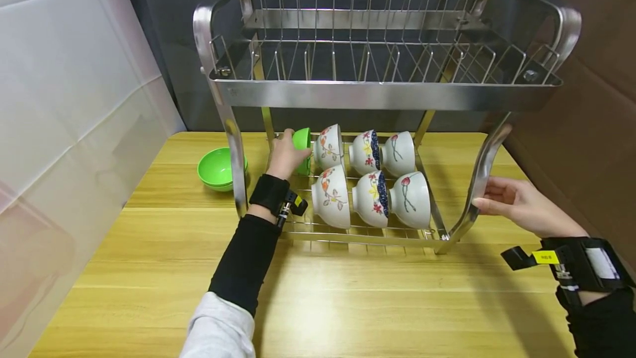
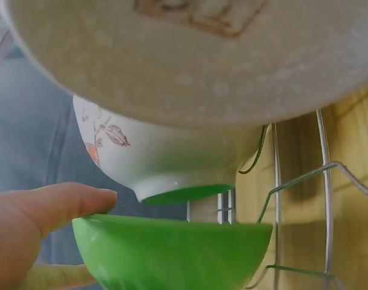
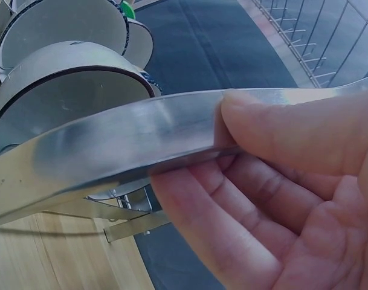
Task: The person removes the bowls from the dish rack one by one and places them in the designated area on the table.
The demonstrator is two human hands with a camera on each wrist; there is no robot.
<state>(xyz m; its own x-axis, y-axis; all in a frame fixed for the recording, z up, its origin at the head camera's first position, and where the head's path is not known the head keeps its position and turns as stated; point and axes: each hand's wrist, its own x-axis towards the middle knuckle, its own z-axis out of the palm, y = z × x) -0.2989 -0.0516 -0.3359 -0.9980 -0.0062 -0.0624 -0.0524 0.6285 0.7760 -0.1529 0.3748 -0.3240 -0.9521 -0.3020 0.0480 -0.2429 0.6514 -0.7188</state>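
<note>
My left hand (image 1: 288, 156) pinches a green bowl (image 2: 171, 251) by its rim, thumb on one side and a finger on the other. That bowl stands on its side at the left end of the lower tier, beside a white bowl with orange flowers (image 1: 327, 147). At the rack's right front leg, my right hand (image 1: 517, 203) grips the metal frame (image 3: 129, 136) between thumb and fingers. Several white patterned bowls stand tilted in two rows on the lower tier, among them a front one with a red flower (image 1: 410, 200).
The rack's upper tier (image 1: 387, 95) has upright wire dividers and spans above both hands. More green bowls (image 1: 216, 169), stacked, sit on the wooden table (image 1: 149, 269) left of the rack. A white sheet (image 1: 74, 98) hangs at the left, a brown panel (image 1: 586, 126) at the right.
</note>
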